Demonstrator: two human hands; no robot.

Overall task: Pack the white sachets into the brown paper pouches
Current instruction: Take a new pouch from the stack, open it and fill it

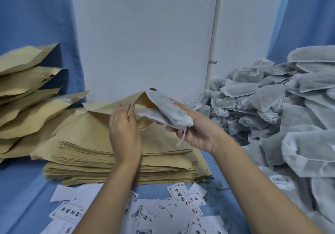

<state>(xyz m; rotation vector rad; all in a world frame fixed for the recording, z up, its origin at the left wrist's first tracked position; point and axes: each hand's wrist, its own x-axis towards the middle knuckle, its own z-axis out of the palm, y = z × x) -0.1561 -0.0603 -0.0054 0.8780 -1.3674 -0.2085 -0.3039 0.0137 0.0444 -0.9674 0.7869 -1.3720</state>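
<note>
While the hands met above the stack, R hand (197, 134): palm up, thumb & fingers clasped round the white fabric sachets (170, 112) – looked like two, dark filling showing through.
Sachets' place: front ends at the open mouth of the raised pouch, most of their length outside it, lying across the R palm; a thin white drawstring (182, 137) hung down below the hand.
Raised pouch: flat tan-brown paper pouch (108, 106), mouth lifted toward the R hand, rear part resting on the stack.
L hand (125, 130): back to the camera, fingers fairly straight against the pouch's near edge – couldn't tell if it pinched the paper, thumb hidden.
Stack: thick pile of flat brown paper pouches (108, 161), under both hands.
Far left: heap of bulging brown pouches (27, 88), overlapping.
Right side: big heap of white sachets (272, 97), some w/ barcode stickers.
Front: loose white printed paper labels (163, 213), scattered, overlapping.
Surface: blue cloth-covered table (21, 188), dark crumbs near the labels.
Behind: plain white wall panel (145, 34).
</note>
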